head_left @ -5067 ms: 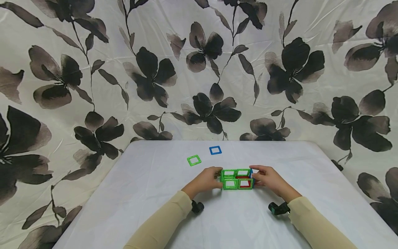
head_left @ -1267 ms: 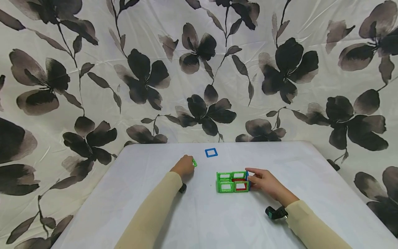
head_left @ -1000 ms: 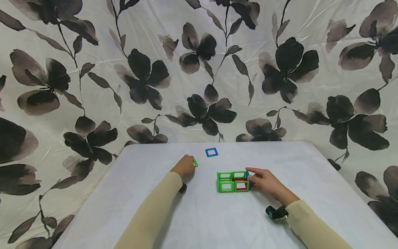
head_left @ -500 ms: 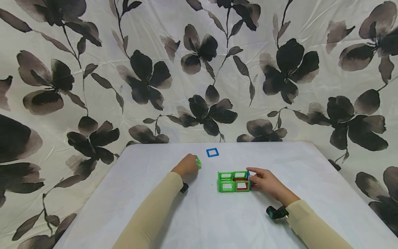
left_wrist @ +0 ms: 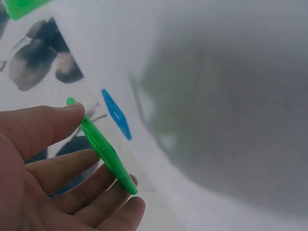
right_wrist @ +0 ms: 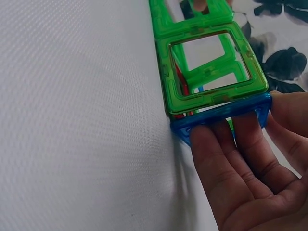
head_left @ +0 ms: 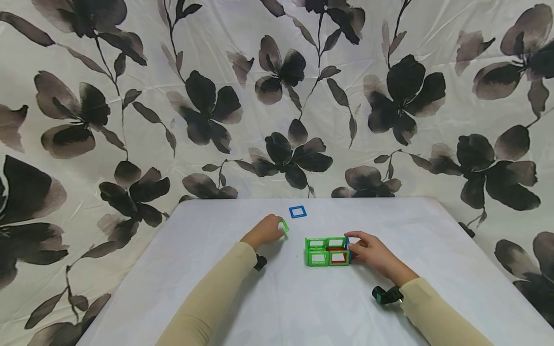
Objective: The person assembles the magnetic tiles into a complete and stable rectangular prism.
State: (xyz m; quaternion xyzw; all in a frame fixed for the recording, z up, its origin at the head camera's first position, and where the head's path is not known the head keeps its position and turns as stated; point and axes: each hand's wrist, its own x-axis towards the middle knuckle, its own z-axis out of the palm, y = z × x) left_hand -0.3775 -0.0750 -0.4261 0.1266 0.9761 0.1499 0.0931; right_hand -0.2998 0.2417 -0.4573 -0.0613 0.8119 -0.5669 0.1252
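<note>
My left hand [head_left: 268, 229] pinches a green square magnetic tile [left_wrist: 108, 153] between thumb and fingers, above the table and left of a small box-like structure. This magnetic tile structure [head_left: 318, 259] stands on the table, built of green square frames with red inside and a blue tile [right_wrist: 221, 113] at its right end. With thumb and fingers, my right hand [head_left: 370, 249] holds that blue end tile; in the right wrist view several fingertips press its outer face. Another blue square tile [head_left: 297, 212] lies flat near the far edge.
The white-covered table [head_left: 216, 269] ends at a far edge in front of a floral cloth backdrop [head_left: 199, 125]. Wrist cameras, such as the right one [head_left: 386, 295], sit under both wrists.
My left hand has left the structure, picked up the green tile from the table, and is now bringing it right towards the structure. My right hand has stayed at the blue end tile.
</note>
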